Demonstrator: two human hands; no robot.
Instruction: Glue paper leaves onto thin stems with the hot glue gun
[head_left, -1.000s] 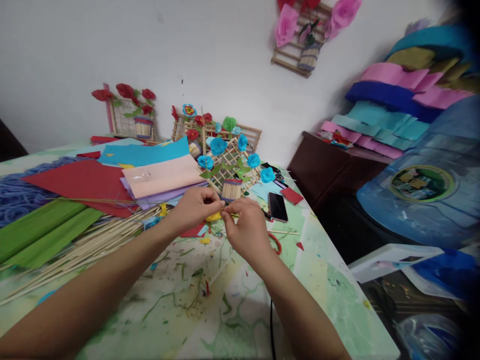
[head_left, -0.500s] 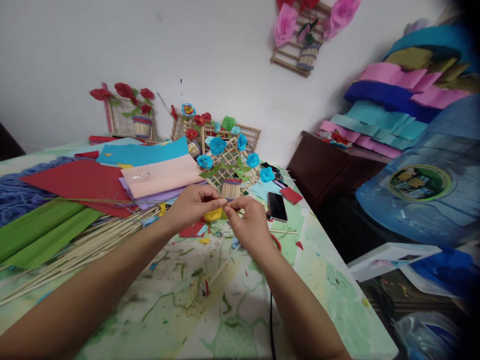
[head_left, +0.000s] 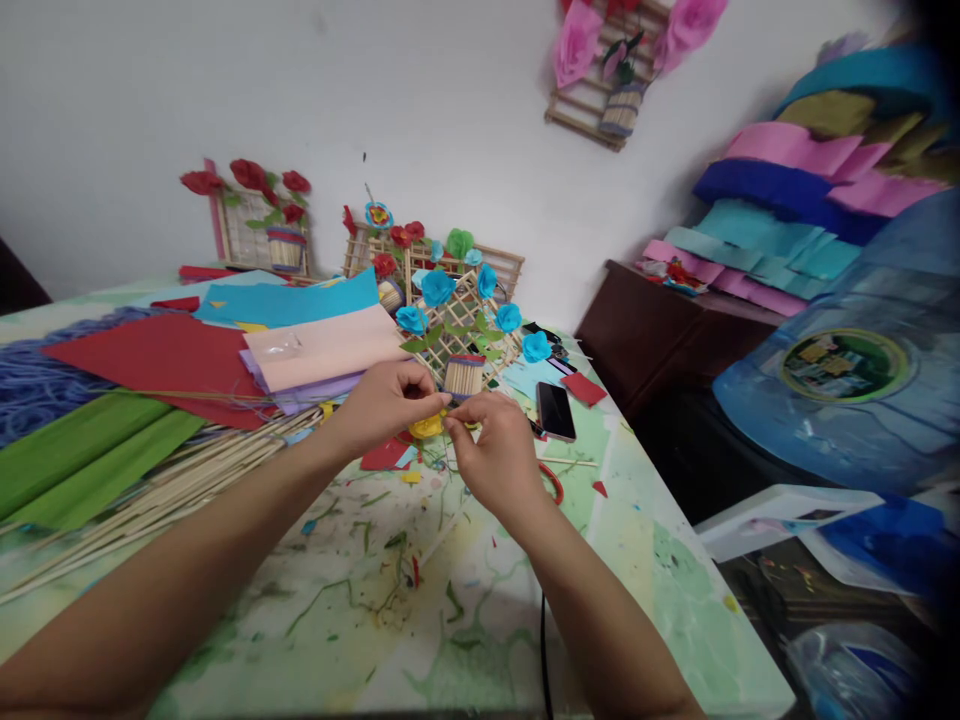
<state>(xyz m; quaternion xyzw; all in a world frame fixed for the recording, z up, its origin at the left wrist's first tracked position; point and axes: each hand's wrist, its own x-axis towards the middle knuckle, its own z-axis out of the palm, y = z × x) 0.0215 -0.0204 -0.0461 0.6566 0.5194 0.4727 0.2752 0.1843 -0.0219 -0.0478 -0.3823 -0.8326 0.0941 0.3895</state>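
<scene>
My left hand (head_left: pixel 391 405) and my right hand (head_left: pixel 496 445) meet over the middle of the table, fingertips almost touching. Each one is closed in a pinch of thumb and forefinger. Whatever sits between the fingertips is too small to make out. Just below them shows a yellow paper flower (head_left: pixel 427 424), partly hidden by the fingers; I cannot tell whether it is held or lies on the table. Right behind the hands stands a bamboo lattice (head_left: pixel 480 318) with blue paper flowers (head_left: pixel 437 288) and a small stick basket (head_left: pixel 464 376).
Coloured paper sheets (head_left: pixel 322 345), green crepe paper (head_left: pixel 97 455) and thin bamboo sticks (head_left: pixel 202 475) lie at left. Beyond my right hand are a phone (head_left: pixel 556 411) and a red scissor handle (head_left: pixel 553 483). Scraps litter the tabletop (head_left: pixel 480 640). A big water bottle (head_left: pixel 840 350) stands at right.
My fingertips have drawn slightly apart, and the right hand's fingers have shifted a little. The whole view has moved slightly; other things stay in place.
</scene>
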